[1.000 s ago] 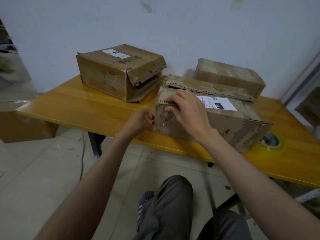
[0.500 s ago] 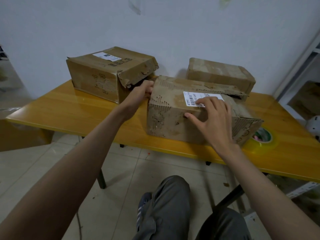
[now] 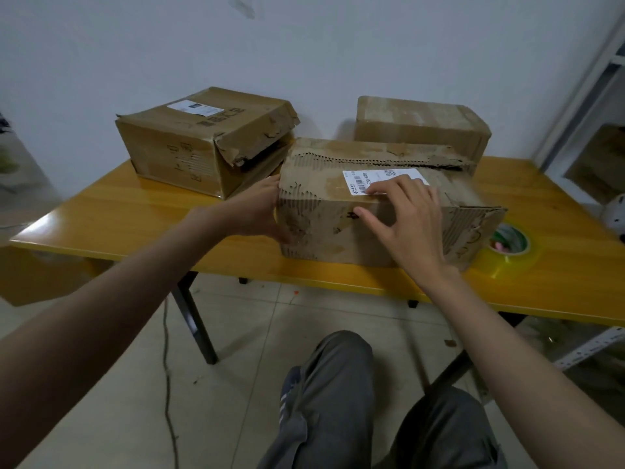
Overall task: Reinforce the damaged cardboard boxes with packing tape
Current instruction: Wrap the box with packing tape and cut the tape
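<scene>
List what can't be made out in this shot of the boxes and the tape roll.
- Tape roll, head view: its left part is hidden behind the front box.
- Back box: its lower front is blocked by the front box.
- White label: the right hand covers part; print too small to read.
- Left hand: fingertips hidden at the front box's left end.
- Left box: the inside behind its torn flap is too dark.

Glossy yellow wooden table [image 3: 135, 211] on dark metal legs, against a pale grey wall [image 3: 338, 55]. Beige tiled floor [image 3: 236, 333] below, thin dark cable [image 3: 167, 367] trailing across it. White rounded object [image 3: 614, 211] at far right.
</scene>
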`<state>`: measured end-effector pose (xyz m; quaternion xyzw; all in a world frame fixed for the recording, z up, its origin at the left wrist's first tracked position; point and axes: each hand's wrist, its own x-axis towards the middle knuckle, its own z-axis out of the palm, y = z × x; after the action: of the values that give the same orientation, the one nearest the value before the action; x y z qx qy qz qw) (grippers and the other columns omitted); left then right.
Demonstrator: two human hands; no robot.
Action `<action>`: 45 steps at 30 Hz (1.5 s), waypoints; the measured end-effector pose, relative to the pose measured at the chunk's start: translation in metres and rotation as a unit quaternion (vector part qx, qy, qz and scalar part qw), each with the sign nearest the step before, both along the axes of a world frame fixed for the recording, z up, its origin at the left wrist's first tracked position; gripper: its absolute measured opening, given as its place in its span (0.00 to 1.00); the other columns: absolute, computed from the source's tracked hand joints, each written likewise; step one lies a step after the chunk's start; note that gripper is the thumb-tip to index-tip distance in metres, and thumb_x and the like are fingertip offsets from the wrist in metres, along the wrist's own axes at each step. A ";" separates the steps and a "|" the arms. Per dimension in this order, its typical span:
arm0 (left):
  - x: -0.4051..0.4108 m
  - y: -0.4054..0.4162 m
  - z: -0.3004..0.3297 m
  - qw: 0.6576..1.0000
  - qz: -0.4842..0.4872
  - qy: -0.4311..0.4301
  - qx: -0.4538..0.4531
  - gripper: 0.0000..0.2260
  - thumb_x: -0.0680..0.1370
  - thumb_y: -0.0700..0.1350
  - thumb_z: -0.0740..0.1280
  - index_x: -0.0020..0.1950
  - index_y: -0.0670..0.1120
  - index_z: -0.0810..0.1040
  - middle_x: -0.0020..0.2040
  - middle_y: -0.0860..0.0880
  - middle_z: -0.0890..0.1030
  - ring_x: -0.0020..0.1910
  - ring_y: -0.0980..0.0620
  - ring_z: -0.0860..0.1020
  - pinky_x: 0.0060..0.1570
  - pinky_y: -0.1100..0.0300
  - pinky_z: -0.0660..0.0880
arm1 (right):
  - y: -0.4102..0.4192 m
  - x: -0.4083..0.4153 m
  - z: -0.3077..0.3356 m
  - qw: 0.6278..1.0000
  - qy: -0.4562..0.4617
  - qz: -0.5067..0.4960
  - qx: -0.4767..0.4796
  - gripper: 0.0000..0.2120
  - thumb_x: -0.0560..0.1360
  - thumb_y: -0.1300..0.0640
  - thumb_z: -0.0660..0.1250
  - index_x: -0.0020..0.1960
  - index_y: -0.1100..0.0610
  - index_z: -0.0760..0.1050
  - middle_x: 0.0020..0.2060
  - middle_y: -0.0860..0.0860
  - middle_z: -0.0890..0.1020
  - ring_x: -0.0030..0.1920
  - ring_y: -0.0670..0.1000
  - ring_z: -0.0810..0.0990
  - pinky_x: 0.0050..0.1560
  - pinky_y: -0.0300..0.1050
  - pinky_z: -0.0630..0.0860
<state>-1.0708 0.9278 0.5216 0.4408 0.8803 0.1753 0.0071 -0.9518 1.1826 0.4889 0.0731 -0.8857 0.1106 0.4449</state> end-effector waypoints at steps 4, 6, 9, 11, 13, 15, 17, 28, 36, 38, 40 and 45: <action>0.001 0.004 0.000 0.999 0.009 0.041 -0.013 0.38 0.66 0.46 0.83 0.74 0.47 0.72 0.79 0.47 0.65 0.79 0.46 0.57 0.76 0.56 0.52 | -0.008 -0.001 -0.002 1.000 -0.001 0.004 -0.010 0.14 0.77 0.45 0.71 0.55 0.54 0.79 0.50 0.50 0.80 0.52 0.53 0.77 0.54 0.46 0.65; 0.003 0.004 0.001 0.997 0.014 0.061 -0.036 0.38 0.67 0.47 0.82 0.75 0.48 0.72 0.79 0.48 0.64 0.79 0.47 0.56 0.76 0.57 0.52 | -0.015 -0.001 -0.004 1.000 -0.007 0.012 -0.007 0.15 0.76 0.46 0.72 0.57 0.54 0.78 0.51 0.50 0.79 0.53 0.53 0.77 0.56 0.47 0.65; 0.004 0.005 0.002 0.997 0.015 0.059 -0.040 0.37 0.68 0.46 0.81 0.75 0.47 0.72 0.79 0.48 0.65 0.79 0.48 0.56 0.77 0.56 0.53 | -0.034 -0.002 -0.010 1.000 -0.030 0.002 0.006 0.21 0.74 0.44 0.74 0.61 0.55 0.76 0.55 0.52 0.78 0.58 0.54 0.75 0.66 0.51 0.65; 0.004 0.006 0.000 0.998 0.022 0.051 -0.038 0.35 0.69 0.45 0.80 0.74 0.47 0.73 0.78 0.47 0.66 0.79 0.47 0.56 0.77 0.53 0.55 | -0.045 -0.003 -0.013 0.999 -0.036 -0.012 0.004 0.25 0.73 0.44 0.76 0.63 0.55 0.75 0.57 0.54 0.77 0.61 0.54 0.74 0.69 0.53 0.63; 0.004 0.006 -0.002 0.999 0.032 0.034 -0.022 0.34 0.69 0.43 0.80 0.74 0.47 0.73 0.78 0.46 0.66 0.79 0.46 0.57 0.77 0.51 0.57 | -0.053 -0.004 -0.016 0.999 -0.033 -0.029 0.004 0.26 0.72 0.44 0.76 0.64 0.55 0.74 0.58 0.54 0.76 0.61 0.55 0.73 0.68 0.54 0.64; 0.005 0.006 -0.005 0.999 0.040 0.020 -0.005 0.34 0.70 0.41 0.80 0.74 0.45 0.72 0.77 0.45 0.66 0.79 0.45 0.57 0.77 0.49 0.57 | -0.057 -0.006 -0.017 0.998 -0.030 -0.051 0.012 0.27 0.71 0.44 0.77 0.64 0.54 0.73 0.57 0.55 0.76 0.60 0.56 0.73 0.66 0.54 0.65; 0.005 0.007 -0.006 0.999 0.039 0.020 -0.002 0.34 0.69 0.40 0.80 0.74 0.44 0.73 0.77 0.44 0.67 0.78 0.44 0.58 0.77 0.49 0.58 | -0.058 -0.007 -0.017 0.997 -0.026 -0.067 0.018 0.28 0.70 0.44 0.78 0.64 0.54 0.73 0.57 0.55 0.75 0.59 0.56 0.72 0.65 0.54 0.65; 0.011 0.007 -0.010 0.998 0.060 0.022 0.026 0.31 0.70 0.39 0.79 0.72 0.45 0.74 0.76 0.45 0.68 0.77 0.46 0.61 0.75 0.53 0.59 | -0.061 -0.006 -0.017 0.996 -0.018 -0.088 0.019 0.28 0.70 0.44 0.78 0.63 0.53 0.73 0.56 0.55 0.75 0.58 0.56 0.70 0.64 0.52 0.64; 0.010 0.008 -0.009 0.998 0.049 -0.022 0.029 0.35 0.69 0.38 0.79 0.74 0.44 0.71 0.77 0.43 0.65 0.80 0.42 0.56 0.79 0.47 0.52 | -0.064 -0.006 -0.015 0.995 -0.026 -0.094 0.014 0.28 0.69 0.44 0.78 0.64 0.52 0.73 0.56 0.55 0.74 0.58 0.56 0.71 0.64 0.52 0.63; 0.012 0.009 -0.008 0.998 0.059 -0.025 0.027 0.35 0.70 0.38 0.78 0.75 0.44 0.70 0.79 0.44 0.63 0.80 0.43 0.54 0.78 0.52 0.51 | -0.064 -0.006 -0.015 0.995 -0.027 -0.094 0.013 0.28 0.70 0.44 0.78 0.64 0.52 0.73 0.56 0.55 0.74 0.58 0.56 0.71 0.64 0.52 0.63; 0.013 0.010 -0.007 0.997 0.058 -0.025 0.036 0.35 0.70 0.38 0.78 0.75 0.44 0.70 0.79 0.44 0.63 0.80 0.44 0.53 0.77 0.53 0.50 | -0.064 -0.005 -0.015 0.995 -0.028 -0.094 0.013 0.28 0.70 0.44 0.78 0.63 0.52 0.73 0.56 0.55 0.74 0.58 0.56 0.71 0.64 0.52 0.63; 0.015 0.011 -0.008 0.995 0.080 -0.027 0.045 0.36 0.69 0.39 0.79 0.76 0.45 0.70 0.78 0.45 0.64 0.80 0.44 0.55 0.78 0.50 0.52 | -0.065 -0.005 -0.015 0.995 -0.034 -0.094 0.009 0.28 0.70 0.43 0.78 0.64 0.52 0.73 0.56 0.55 0.74 0.58 0.57 0.71 0.64 0.53 0.64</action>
<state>-1.0555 0.9383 0.5135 0.3643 0.9034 0.2262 -0.0027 -0.9565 1.1179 0.4741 -0.0100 -0.9043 0.0627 0.4221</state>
